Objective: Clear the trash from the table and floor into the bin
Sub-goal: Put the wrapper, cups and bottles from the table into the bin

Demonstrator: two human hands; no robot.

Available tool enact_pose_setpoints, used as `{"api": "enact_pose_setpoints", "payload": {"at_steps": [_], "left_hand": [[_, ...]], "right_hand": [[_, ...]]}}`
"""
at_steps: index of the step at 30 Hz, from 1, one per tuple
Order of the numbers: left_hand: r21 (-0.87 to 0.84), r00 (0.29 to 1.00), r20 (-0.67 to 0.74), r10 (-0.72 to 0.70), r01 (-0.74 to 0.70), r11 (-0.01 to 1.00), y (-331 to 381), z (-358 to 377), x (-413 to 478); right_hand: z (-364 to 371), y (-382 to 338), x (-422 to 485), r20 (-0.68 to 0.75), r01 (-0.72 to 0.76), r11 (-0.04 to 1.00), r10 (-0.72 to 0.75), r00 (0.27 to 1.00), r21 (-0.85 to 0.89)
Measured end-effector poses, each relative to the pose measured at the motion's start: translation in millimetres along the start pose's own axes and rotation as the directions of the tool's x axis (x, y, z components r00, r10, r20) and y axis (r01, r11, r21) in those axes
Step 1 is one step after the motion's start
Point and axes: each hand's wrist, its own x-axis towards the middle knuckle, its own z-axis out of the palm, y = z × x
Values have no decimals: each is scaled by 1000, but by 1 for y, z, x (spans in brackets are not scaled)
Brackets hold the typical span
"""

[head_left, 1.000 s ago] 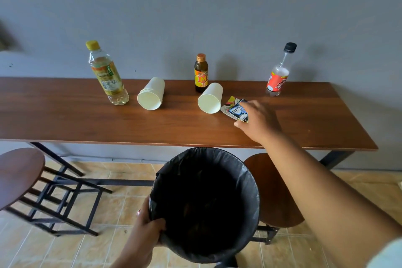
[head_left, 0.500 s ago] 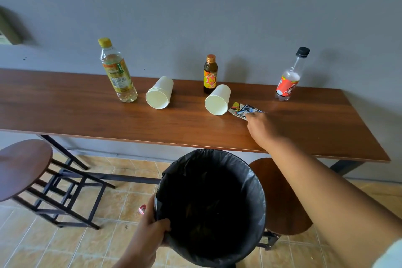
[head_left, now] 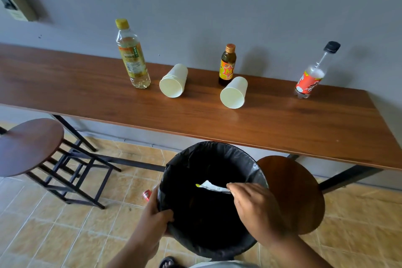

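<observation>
Head view: the right hand [head_left: 254, 202] hovers over the open mouth of the bin [head_left: 208, 146], its fingers pinching a flat, crumpled wrapper [head_left: 212, 186] that sticks out to the hand's left above the black liner. The left hand [head_left: 156, 217] grips the bin's rim on the near left. The step in hand looks like the drop: the wrapper is over the bin but not yet let go.

On the table [head_left: 282, 128] beyond both hands, a left cup [head_left: 173, 81] and a right cup [head_left: 233, 93] lie on their sides. A tea bottle [head_left: 132, 56], brown bottle [head_left: 227, 65] and red-labelled bottle [head_left: 310, 78] stand upright behind them. Just left of the left hand, a small red scrap [head_left: 147, 194] lies on the floor tiles.

Next, I judge, the right fingers need only loosen. That hand can then reach forward for the right cup, roughly straight ahead of it.
</observation>
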Motion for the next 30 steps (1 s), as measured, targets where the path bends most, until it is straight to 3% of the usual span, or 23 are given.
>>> {"api": "enact_pose_setpoints", "payload": {"at_steps": [3, 6, 8, 10, 14, 19, 21, 25, 30], "left_hand": [[-3, 1000, 2, 5, -5, 1000, 2, -3, -1], [-16, 1000, -10, 11, -12, 1000, 5, -6, -2], [-38, 1000, -19, 10, -11, 999, 6, -9, -2], [-58, 1000, -19, 1, -2, 998, 7, -11, -2], [-74, 1000, -16, 0, -1, 997, 10, -12, -6], [-73, 1000, -12, -1, 0, 997, 10, -13, -10], [-74, 1000, -7, -3, 2, 997, 11, -12, -12], [-75, 1000, -8, 8, -8, 997, 12, -10, -16], [-92, 999, -30, 13, -16, 996, 14, -8, -21]], "right_hand": [[16, 4, 3, 173, 35, 998, -43, 984, 46], [13, -2, 11, 357, 151, 983, -180, 917, 107], [8, -3, 15, 377, 152, 978, -196, 905, 143], [2, 4, 27, 305, 98, 982, -143, 942, 160], [-16, 31, 76, 22, -37, 987, 34, 999, 156], [-39, 58, 161, -254, -216, 976, 218, 942, 35], [-35, 66, 194, -176, -313, 950, 307, 935, -4], [-21, 76, 240, 110, -431, 900, 437, 893, -70], [-17, 78, 248, 159, -421, 882, 456, 876, -214]]}}
